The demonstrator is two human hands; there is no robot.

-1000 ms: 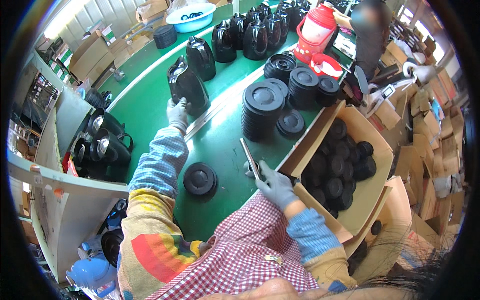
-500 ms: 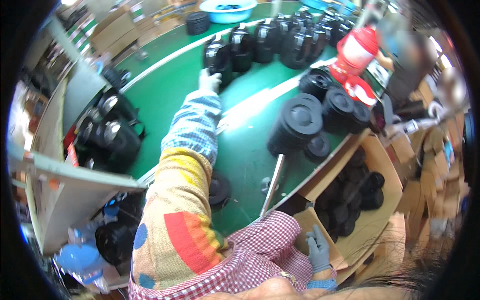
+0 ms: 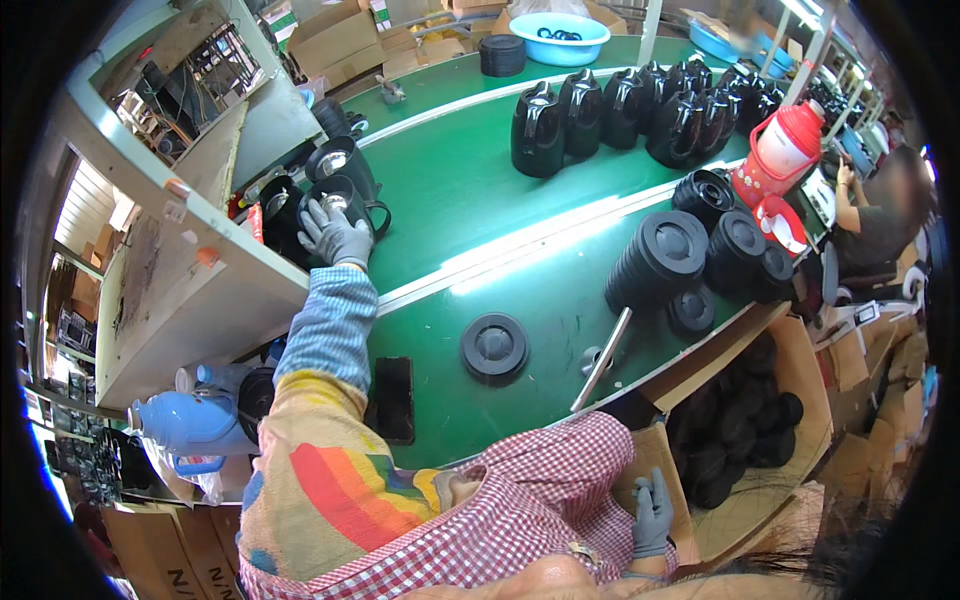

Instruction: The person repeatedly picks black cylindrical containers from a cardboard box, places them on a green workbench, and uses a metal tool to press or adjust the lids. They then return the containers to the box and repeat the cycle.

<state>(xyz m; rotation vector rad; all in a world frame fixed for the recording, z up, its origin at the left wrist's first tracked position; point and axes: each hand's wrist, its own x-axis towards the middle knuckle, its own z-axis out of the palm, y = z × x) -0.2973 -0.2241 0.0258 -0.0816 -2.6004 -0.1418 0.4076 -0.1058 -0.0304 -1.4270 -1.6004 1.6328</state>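
Observation:
My left hand, in a grey glove, reaches to the left side of the green table. Its fingers are spread over a black jug with a shiny metal inside and a side handle; whether they grip it is hard to see. Another black jug lies just behind it. My right hand, also gloved in grey, is low at the right beside a cardboard box of dark round parts. Its fingers are stretched out and nothing shows in them. One black round disc lies on the table in front of me.
Glossy black jugs stand in a row along the belt. Stacked black discs, a red-and-white flask and a metal bar are at right. A dark phone-like slab lies near my left arm. A person sits far right.
My left hand has left the end jug of the standing row and swung left to the jugs lying beside the grey frame. The view has turned left. My right hand stays by the box.

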